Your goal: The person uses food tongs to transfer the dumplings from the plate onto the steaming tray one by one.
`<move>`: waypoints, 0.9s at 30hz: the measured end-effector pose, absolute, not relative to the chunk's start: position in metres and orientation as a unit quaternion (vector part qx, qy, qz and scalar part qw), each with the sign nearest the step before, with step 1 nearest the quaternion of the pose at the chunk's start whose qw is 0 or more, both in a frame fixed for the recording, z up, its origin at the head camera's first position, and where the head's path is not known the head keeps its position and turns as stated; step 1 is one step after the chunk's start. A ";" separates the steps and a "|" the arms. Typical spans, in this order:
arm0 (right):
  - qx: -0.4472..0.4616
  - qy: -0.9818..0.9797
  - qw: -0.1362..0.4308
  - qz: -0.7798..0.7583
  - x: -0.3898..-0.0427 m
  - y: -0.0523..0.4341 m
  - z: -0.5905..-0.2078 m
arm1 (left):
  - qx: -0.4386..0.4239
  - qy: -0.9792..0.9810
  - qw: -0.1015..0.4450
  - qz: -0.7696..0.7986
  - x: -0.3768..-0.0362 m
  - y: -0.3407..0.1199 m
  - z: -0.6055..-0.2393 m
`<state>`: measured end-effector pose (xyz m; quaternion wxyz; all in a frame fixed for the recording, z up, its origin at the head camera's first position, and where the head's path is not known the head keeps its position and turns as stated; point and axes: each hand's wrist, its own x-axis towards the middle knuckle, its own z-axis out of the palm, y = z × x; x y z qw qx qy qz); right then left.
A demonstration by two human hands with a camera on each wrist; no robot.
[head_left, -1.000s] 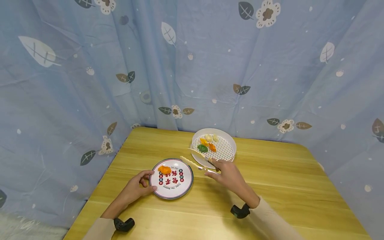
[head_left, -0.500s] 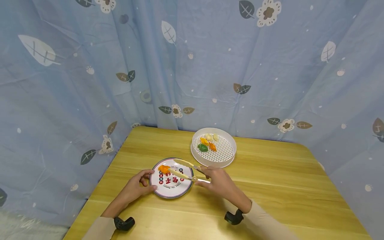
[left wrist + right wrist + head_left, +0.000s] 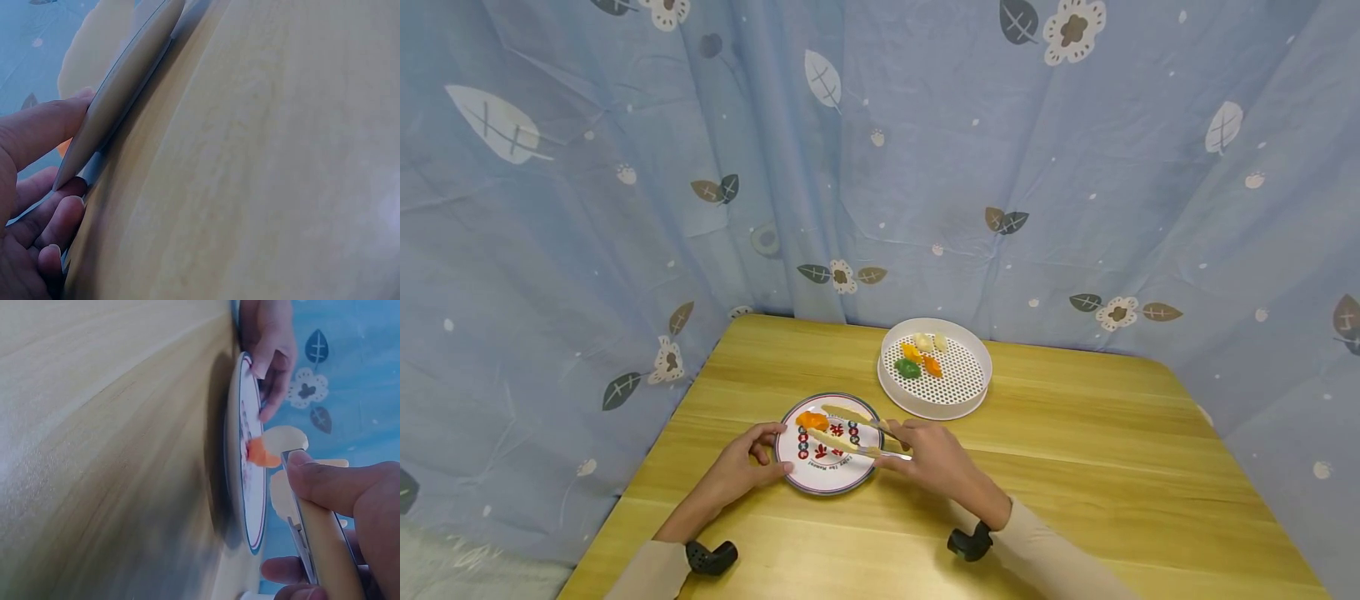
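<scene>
A white plate (image 3: 808,479) with red characters and a blue-edged rim lies on the table. My left hand (image 3: 736,468) grips its left side, thumb and fingers at either face of the rim (image 3: 128,94) in the left wrist view. On the plate's upper left sits a lumpy orange food piece (image 3: 812,421). My right hand (image 3: 934,457) holds tongs (image 3: 838,442) with metal handles and pale, wide tips. Those tips are spread over the plate, their ends right beside the orange piece. In the right wrist view the thumb presses along the tong handle (image 3: 325,540).
Behind the plate and to its right stands a round white tray (image 3: 981,392) with a perforated base. Inside are a green piece (image 3: 907,369), an orange piece (image 3: 932,367), a yellow one (image 3: 912,353) and pale pieces (image 3: 922,342). A patterned blue curtain (image 3: 925,150) hangs behind the table.
My right hand has carried the tongs left and toward me, from in front of the perforated tray to over the plate beside the orange piece. The left hand stays on the rim.
</scene>
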<state>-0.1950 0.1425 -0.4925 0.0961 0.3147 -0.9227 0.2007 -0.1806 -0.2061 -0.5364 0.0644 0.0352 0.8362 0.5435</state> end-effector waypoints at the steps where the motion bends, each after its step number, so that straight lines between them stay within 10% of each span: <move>1: 0.314 -0.923 0.095 0.200 -0.195 0.142 -0.493 | 0.036 0.836 0.064 0.543 -0.181 -0.206 -0.537; 27: 0.315 -0.921 0.088 0.211 -0.195 0.135 -0.501 | 0.035 0.837 0.065 0.543 -0.180 -0.206 -0.535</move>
